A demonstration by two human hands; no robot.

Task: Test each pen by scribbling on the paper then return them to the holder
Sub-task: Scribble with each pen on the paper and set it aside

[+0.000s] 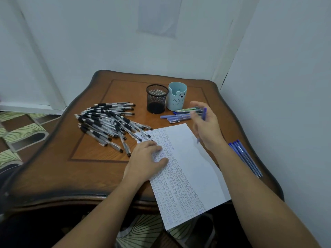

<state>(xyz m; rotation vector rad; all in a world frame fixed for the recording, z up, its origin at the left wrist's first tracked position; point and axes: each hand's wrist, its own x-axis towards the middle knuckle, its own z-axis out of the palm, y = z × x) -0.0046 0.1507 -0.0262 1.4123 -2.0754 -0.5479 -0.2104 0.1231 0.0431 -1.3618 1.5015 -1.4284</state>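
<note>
Holding a pen (204, 113), the right hand (206, 126) hangs above the paper's (189, 169) far right corner, its blurred fingers curled loosely round the barrel. The pen runs behind the palm. Its blue top sticks out past the hand's far side toward the cup (176, 97), and its thin lower end shows under the palm, aimed down at the sheet and not touching it. Its long axis stands steep, tilted slightly. The left hand (146, 158) lies flat, fingers spread, pressing the paper's left edge onto the table (71, 167). A mesh holder (156, 97) stands just beside the cup. Black pens (107, 122) are heaped to the left, and blue pens (176, 117) lie before the cup.
</note>
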